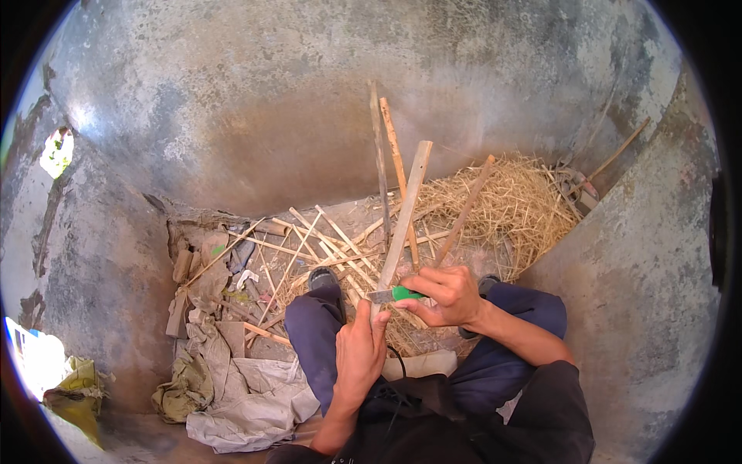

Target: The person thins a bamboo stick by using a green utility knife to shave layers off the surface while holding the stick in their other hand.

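A long flat wooden strip (407, 205) slants up and away from me between my knees. My left hand (359, 347) is closed around its near end, thumb up along the wood. My right hand (447, 298) grips a short knife (406, 293) with a green handle. Its small grey blade lies across the strip, touching it just above my left thumb. Most of the handle is hidden by my right fingers.
Straw (514, 209) is heaped at the back right. Several thin sticks (309, 240) lie crossed on the floor ahead. A peeled pole (396, 158) leans on the back wall (255, 108). Crumpled sacks (255, 402) lie at the left, below rubble and wood scraps. Walls stand close on both sides.
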Demonstrator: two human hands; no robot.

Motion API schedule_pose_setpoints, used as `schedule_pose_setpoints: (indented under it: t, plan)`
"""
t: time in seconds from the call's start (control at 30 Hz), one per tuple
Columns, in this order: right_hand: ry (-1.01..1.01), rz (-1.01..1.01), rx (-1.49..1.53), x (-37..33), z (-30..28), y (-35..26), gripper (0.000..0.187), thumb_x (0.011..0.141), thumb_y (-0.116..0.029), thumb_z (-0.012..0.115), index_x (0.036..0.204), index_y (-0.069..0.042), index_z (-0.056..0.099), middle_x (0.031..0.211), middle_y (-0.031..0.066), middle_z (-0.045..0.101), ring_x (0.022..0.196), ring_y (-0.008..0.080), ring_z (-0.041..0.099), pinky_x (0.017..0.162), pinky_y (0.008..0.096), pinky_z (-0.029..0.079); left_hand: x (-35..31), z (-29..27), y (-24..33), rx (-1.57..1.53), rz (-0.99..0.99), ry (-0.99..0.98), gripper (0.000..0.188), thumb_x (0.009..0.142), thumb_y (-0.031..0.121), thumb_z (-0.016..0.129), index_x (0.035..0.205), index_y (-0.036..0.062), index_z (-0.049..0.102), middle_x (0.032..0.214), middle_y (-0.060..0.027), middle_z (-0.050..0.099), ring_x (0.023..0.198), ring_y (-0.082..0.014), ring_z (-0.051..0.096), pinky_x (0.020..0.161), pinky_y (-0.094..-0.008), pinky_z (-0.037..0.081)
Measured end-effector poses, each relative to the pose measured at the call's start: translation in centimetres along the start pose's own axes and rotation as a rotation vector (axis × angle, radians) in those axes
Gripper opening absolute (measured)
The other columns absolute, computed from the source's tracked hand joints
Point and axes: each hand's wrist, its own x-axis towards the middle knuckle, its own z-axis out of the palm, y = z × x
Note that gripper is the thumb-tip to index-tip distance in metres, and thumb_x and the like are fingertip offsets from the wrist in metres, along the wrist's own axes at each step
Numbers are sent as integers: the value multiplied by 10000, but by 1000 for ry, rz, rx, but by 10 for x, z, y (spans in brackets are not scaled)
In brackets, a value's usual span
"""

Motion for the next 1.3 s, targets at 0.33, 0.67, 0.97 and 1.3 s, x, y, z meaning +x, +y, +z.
schedule_pose_setpoints:
  t: [0.33, 0.67, 0.97, 1.3]
  plan:
    - [7, 31, -115, 3, -2, 8, 310, 890, -382, 910, 1019, -112, 830, 774, 25, 719, 585, 222, 693, 521, 362, 524, 8, 6, -7, 70, -12, -9, 388, 1175, 377, 554, 1091, -1, 528, 723, -328, 642, 750, -592, 651, 631, -649, 469]
    - [307, 400, -214, 28, -67, 87, 341, 1034, -394, 782, 1031, -56, 829, 857, 100, 805, 637, 199, 735, 595, 372, 568, -27, 8, -16, 48, -1, -133, 397, 1206, 298, 473, 968, -6, 566, 694, -281, 580, 658, -533, 619, 609, -564, 444]
    - [149, 87, -95, 9, -14, 32, 317, 971, -420, 839, 1005, -107, 809, 835, 39, 755, 633, 216, 732, 532, 358, 542, 6, -5, -30, -425, -167, -153, 612, 1244, 387, 387, 892, -29, 665, 613, -4, 492, 524, -93, 518, 516, -293, 428]
    - [0, 7, -96, 4, 1, 7, 320, 900, -404, 894, 1000, -111, 812, 758, 15, 689, 614, 231, 710, 539, 368, 535, 4, 0, -11, -244, -48, -141, 547, 1232, 332, 434, 902, -21, 689, 601, -130, 565, 532, -290, 627, 576, -436, 483]
